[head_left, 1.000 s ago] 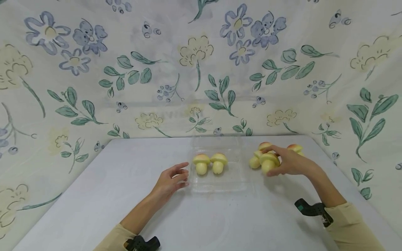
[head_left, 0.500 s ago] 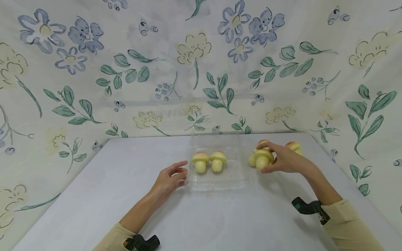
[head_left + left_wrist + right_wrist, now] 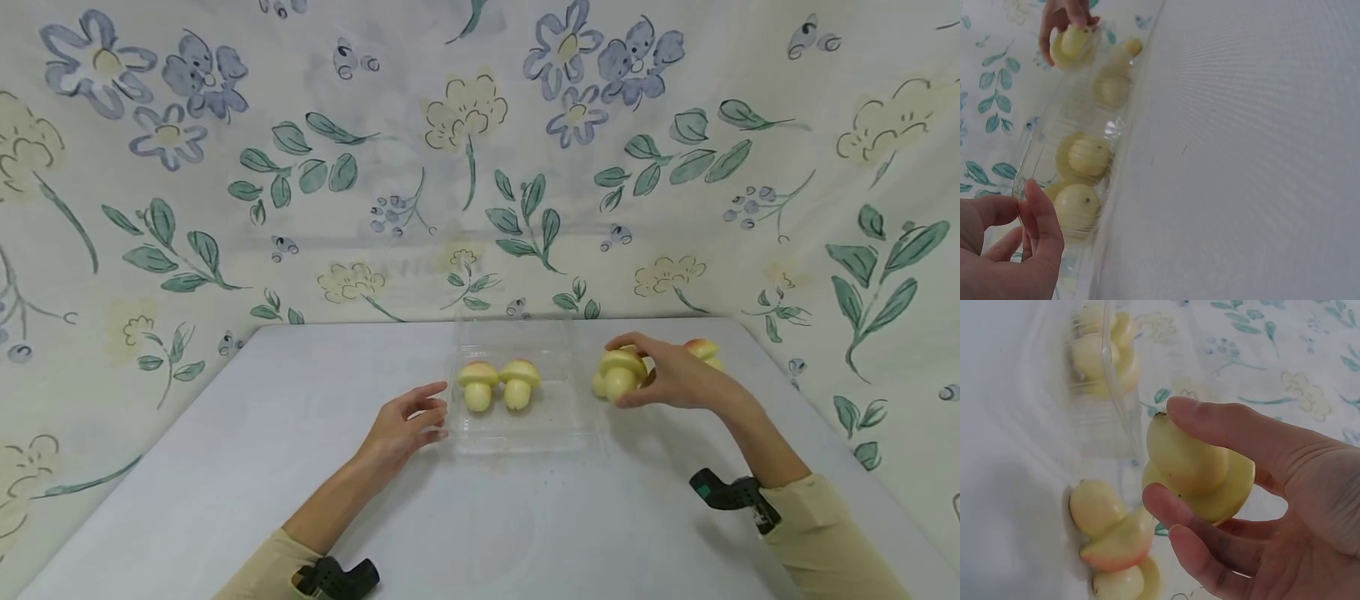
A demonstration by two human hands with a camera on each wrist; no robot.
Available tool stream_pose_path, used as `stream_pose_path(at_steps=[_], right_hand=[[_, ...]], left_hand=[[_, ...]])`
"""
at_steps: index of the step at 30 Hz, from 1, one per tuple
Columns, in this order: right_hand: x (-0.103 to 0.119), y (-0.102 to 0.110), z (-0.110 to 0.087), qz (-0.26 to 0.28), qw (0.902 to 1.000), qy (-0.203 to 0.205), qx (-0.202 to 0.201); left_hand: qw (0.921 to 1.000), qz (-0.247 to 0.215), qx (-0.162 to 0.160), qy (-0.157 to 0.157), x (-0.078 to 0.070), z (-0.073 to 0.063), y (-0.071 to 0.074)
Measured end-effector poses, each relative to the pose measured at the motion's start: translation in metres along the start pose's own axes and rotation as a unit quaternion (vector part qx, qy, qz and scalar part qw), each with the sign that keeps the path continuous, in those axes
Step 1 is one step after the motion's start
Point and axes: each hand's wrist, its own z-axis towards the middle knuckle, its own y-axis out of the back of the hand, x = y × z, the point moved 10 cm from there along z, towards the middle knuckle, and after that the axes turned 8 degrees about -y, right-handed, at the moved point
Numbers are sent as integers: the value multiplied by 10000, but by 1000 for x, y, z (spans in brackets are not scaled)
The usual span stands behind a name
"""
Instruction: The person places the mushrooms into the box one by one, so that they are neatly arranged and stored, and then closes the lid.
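My right hand (image 3: 682,375) holds a pale yellow mushroom-shaped piece (image 3: 621,383) between thumb and fingers, its stem tilted toward me. In the right wrist view this mushroom (image 3: 1188,456) is raised above the others, beside the box wall. A clear plastic box (image 3: 525,444) lies in the middle of the table, holding two like mushrooms, a left one (image 3: 477,387) and a right one (image 3: 519,385), side by side in its left part. With thumb and fingers, my left hand (image 3: 401,429) pinches the box's left edge, as the left wrist view shows (image 3: 1019,250).
Right of the box, another mushroom (image 3: 598,385) is mostly hidden behind the held one. A further mushroom (image 3: 702,350) with a reddish cap sits behind my right hand. The white table (image 3: 525,533) ends at a flower-printed cloth (image 3: 465,183) at the back.
My right hand has moved a little left toward the box with the mushroom in it. The left hand keeps its place at the box's edge.
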Motion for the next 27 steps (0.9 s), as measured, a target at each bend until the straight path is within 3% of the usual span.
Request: stream_pose_path(at_steps=[14,27], right_hand=[[36,-9,15,-98,9993,338,-110],[42,-27,27,-125,9997,198,73]], left_hand=[[10000,-2,-21,-28,-1,0,0],[10000,-39,6,-15,0,1,-1]])
